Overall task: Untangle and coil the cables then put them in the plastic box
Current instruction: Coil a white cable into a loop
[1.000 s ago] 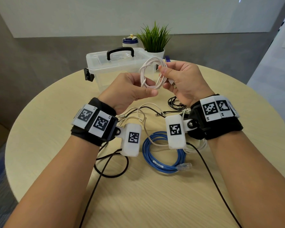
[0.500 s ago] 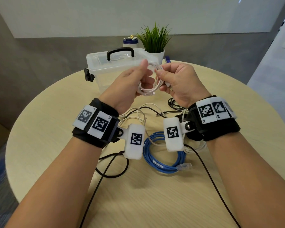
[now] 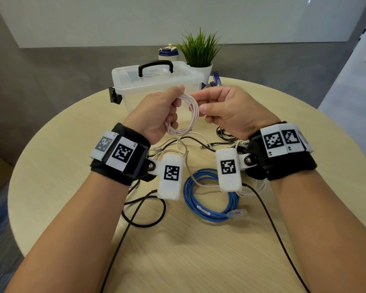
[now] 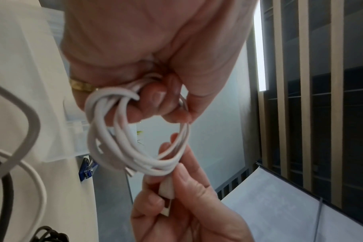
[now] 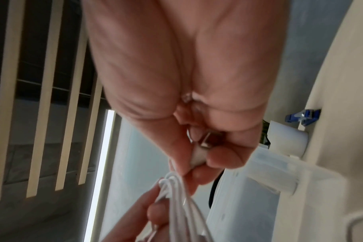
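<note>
A small coil of white cable [image 3: 188,115] hangs in the air between both hands, above the table and in front of the plastic box [image 3: 156,85]. My left hand [image 3: 163,111] grips the coil [image 4: 135,147] with fingers curled through its loops. My right hand [image 3: 218,108] pinches the coil's far side and holds its white plug [image 4: 166,190] [image 5: 199,155] between thumb and fingers. The clear box has a black handle and its lid is on. A coiled blue cable [image 3: 209,195] lies on the table below my wrists.
Loose black cables [image 3: 144,210] and white cables [image 3: 178,144] lie tangled on the round wooden table [image 3: 61,166]. A potted plant [image 3: 199,53], a bottle [image 3: 168,52] and a blue object [image 3: 217,80] stand behind the box.
The coil has come lower and turned from sitting over my fingers to hanging between both hands. My left thumb moved up onto its top, and my right hand shifted its pinch.
</note>
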`<state>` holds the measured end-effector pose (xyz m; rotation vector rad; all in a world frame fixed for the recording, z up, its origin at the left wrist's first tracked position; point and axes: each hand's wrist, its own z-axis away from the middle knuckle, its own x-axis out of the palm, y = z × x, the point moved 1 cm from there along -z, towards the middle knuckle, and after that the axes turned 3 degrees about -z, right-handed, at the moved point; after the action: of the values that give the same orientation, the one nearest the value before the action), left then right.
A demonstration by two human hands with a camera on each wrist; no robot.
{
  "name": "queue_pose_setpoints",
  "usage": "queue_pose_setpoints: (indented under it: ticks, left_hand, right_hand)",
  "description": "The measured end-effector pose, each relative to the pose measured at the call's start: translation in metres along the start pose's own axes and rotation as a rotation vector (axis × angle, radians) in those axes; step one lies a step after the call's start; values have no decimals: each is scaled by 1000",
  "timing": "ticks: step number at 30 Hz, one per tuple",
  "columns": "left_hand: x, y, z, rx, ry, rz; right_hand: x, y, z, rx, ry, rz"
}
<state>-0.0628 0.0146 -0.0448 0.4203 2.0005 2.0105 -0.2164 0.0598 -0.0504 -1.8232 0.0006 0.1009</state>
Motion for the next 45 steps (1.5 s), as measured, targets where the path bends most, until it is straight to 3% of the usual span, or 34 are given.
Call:
queue_pose_setpoints:
  ticks: [4,9,14,22,27,35,39,45]
  left_hand:
    - [3,0,2,-10,-28,-90]
    - [7,-2,5,15,-73,-241]
    - [2,-7,1,82,33,-471]
    - [-9,-7,-9,90,134,-266]
    - [-2,-6,-9,62,91,-74]
    - [3,-4,-6,19,-19,60]
    - [5,-3,-4,7,-60,89]
    - [10,-2,0,33,-68,49]
  right_hand:
    - [-5,1,-2,-16,93,177]
    - [-9,0,-5,-76,246,214]
    - [-8,0,-7,-90,318,158]
    - [2,-7,-1,23,97,-206]
    - [12,-2,-1,15,116,-133]
    - [18,3,-7,-162,300,228]
    - [13,7,-11,-115,358,312]
    - [17,7,-9,-69,146,116]
